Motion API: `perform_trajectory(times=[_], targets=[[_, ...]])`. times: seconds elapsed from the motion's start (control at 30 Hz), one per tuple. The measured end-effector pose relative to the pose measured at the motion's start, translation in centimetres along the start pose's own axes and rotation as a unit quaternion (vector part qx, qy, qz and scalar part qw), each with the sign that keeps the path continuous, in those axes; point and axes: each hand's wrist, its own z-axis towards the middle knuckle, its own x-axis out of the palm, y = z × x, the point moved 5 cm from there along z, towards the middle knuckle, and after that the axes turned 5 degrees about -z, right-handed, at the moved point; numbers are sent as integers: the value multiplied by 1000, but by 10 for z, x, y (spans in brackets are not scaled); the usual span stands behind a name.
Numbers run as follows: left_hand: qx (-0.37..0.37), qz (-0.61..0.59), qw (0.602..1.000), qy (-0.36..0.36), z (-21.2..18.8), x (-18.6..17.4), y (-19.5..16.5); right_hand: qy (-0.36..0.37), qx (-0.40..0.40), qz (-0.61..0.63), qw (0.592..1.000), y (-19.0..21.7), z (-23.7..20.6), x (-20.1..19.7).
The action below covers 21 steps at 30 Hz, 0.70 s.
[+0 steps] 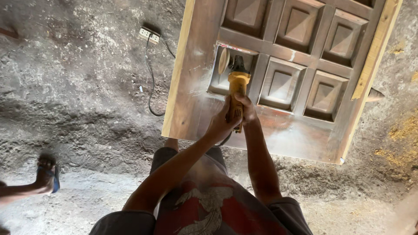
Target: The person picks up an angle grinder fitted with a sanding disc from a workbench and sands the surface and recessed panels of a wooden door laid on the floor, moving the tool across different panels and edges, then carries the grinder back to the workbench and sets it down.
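Rough grey dirt floor (87, 95) lies all around, and a big brown wooden door with square raised panels (305, 117) lies flat above it. The person stands at the near edge of the door and looks down at it.

The left hand (221, 124) is closed tight around the back part of a yellow and black power grinder (237, 93). The right hand (247, 109) is closed around the same handle, just beside the left one, so the two hands touch. Both arms reach forward from a red shirt with a white picture (204, 209).

The grinder points away from the person. Its round pale sanding disc (223, 60) stands on its edge inside one sunken square panel (233, 72) near the left side of the door. The disc seems to touch the left wall of that panel, but it is too small to be sure. Pale dust lies on the wood next to it.

A light yellow wooden strip (178, 69) runs along the left edge of the door. Another one (374, 52) runs along the right edge.

On the floor to the left, a white plug box (149, 35) sits with a black cord (150, 82) curling from it toward the door. Yellow sawdust (402, 139) is piled on the right. At the far left, another person's foot in a blue sandal (47, 174) rests on the floor, well apart from the door.
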Motion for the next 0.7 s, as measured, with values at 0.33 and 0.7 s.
perform_trajectory(times=[0.33, 0.7], targets=[[30, -8, 999, -8, 9, -5, 11, -8, 22, 21, 1000, -7, 10, -3], [2, -33, 999, 21, 3, -18, 13, 28, 3, 14, 1000, -10, 12, 17]])
